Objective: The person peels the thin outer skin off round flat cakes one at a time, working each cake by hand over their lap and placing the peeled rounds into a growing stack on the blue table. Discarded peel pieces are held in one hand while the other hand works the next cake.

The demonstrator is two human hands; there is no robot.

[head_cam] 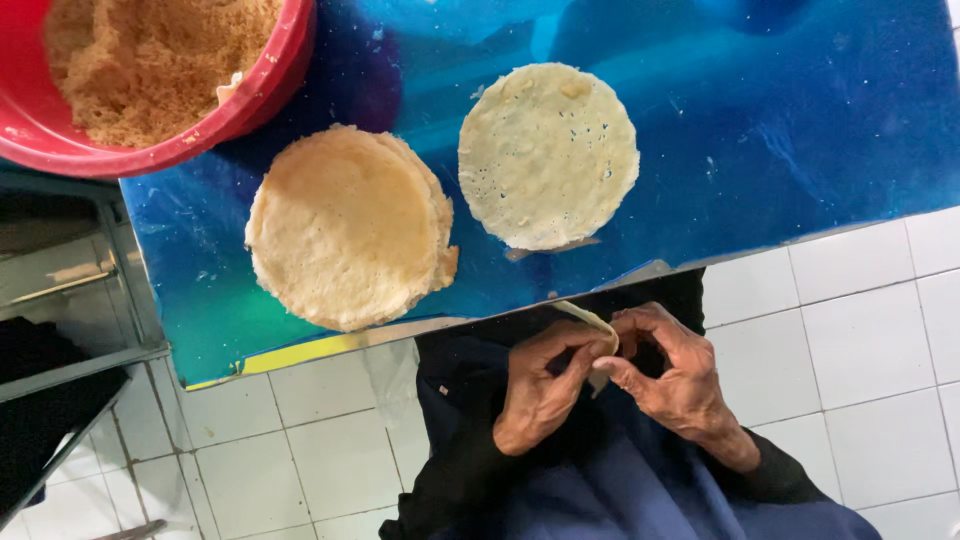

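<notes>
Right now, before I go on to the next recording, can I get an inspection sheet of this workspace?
Surface: blue table top, smeared and glossy, with a yellow strip along its near edge.
Job's things: a folded wrapper pinched between both hands; one single flat round wrapper and a stack of wrappers lie apart on the table.
Clutter: red bowl of brown crumbly filling at the table's corner.
Grippers: left hand and right hand both closed on the folded wrapper, held over the lap, off the table.
Cables: nothing seen.
Surroundings: white tiled floor; metal frame beside the table.
</notes>
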